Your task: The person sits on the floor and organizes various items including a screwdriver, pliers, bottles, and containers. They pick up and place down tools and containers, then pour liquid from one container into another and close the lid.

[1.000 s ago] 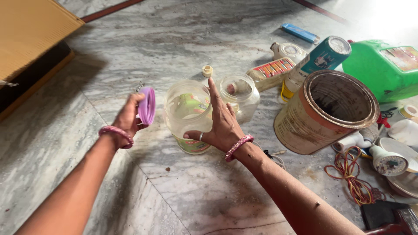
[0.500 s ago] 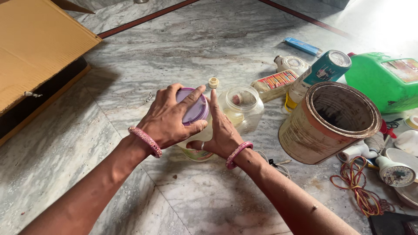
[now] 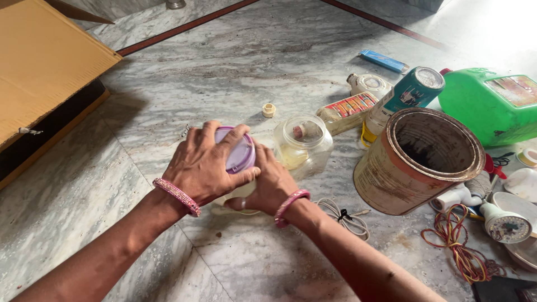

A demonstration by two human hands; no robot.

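1. Marble floor [image 3: 279, 61] is holding clutter: rusty tin [image 3: 417, 159], green can [image 3: 492, 103], wires [image 3: 458, 246].
2. Risk, I'd judge: lid [image 3: 238, 151] going on crooked w/ uneven pressing, jar [image 3: 238, 196] tipping.
3. Left hand [image 3: 204, 162] is gripping lid from above; right hand [image 3: 268, 184] is wrapping jar's side, jar standing on floor betw. both.

- The left hand [image 3: 204, 165] has a bare forearm with no sleeve and a pink, glittery bangle at the wrist.
- The right hand [image 3: 268, 187] wears a matching pink bangle and a ring on one finger.
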